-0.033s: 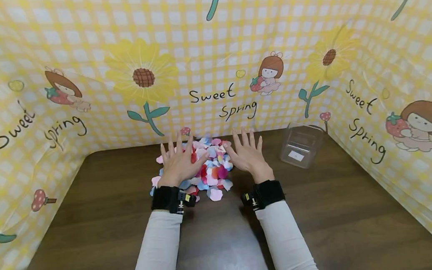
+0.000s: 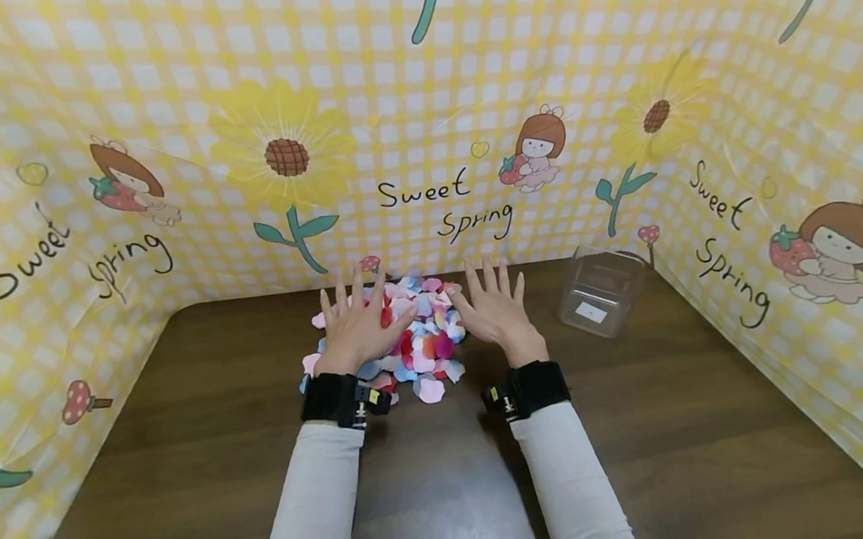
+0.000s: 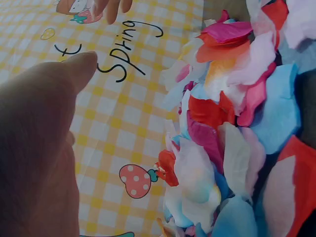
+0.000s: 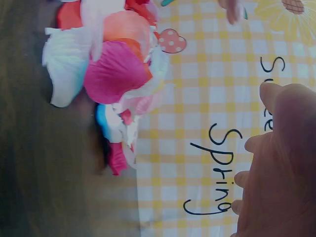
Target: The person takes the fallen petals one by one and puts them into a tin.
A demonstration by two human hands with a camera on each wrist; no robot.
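Observation:
A heap of artificial petals [image 2: 425, 345] in pink, red, white and blue lies on the brown table near its back edge. My left hand [image 2: 356, 329] is spread palm down over the left side of the heap, its fingers straight and apart, holding nothing. At the heap's right edge my right hand [image 2: 496, 311] is spread the same way, also holding nothing. Both wrist views show the petals close up, several overlapping, with the left hand [image 3: 44, 128] and the right hand [image 4: 286, 153] raised beside them.
A clear plastic box [image 2: 602, 291] with a white label stands at the back right of the table [image 2: 189, 453]. A yellow checked cloth [image 2: 404, 96] printed with flowers and figures hangs round the back and both sides.

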